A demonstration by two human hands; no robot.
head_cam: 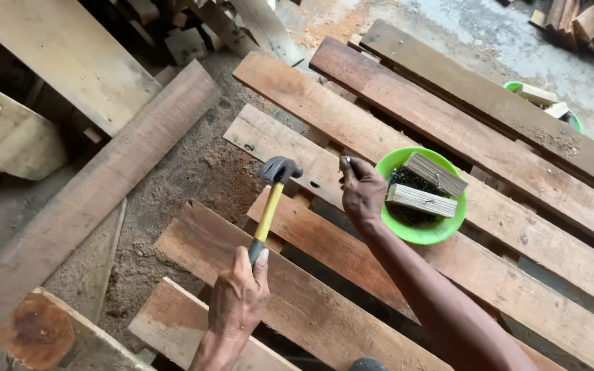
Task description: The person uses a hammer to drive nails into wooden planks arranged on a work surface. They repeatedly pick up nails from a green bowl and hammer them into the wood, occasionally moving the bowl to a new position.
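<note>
Gripping the lower end of a claw hammer (270,206), left hand (238,299) wrapped around the black-and-yellow handle, thumb lying along it. Raised above that hand, the grey steel head, tilted slightly right, hanging over a gap between reddish-brown planks (324,302). Just right of the hammer head and level with it, right hand (361,194), fingertips pinched together on something small and dark, most likely a nail (346,162), too small to tell for sure. Forearm running down to the lower right from that hand, across the boards. Immediately right of the right hand, touching or nearly touching its back, a bright green plastic bowl (397,163) resting on a plank, filled with dark nails and two short wooden blocks (429,186) lying across the top. Farther right and up, well apart from both hands, a second green bowl (512,86) partly hidden behind a plank. Left of the left hand, a long weathered beam (97,192) lying diagonally on a floor covered in sawdust (194,172). Below and left of that hand, a short board with a rusty brown stain (36,330).
</note>
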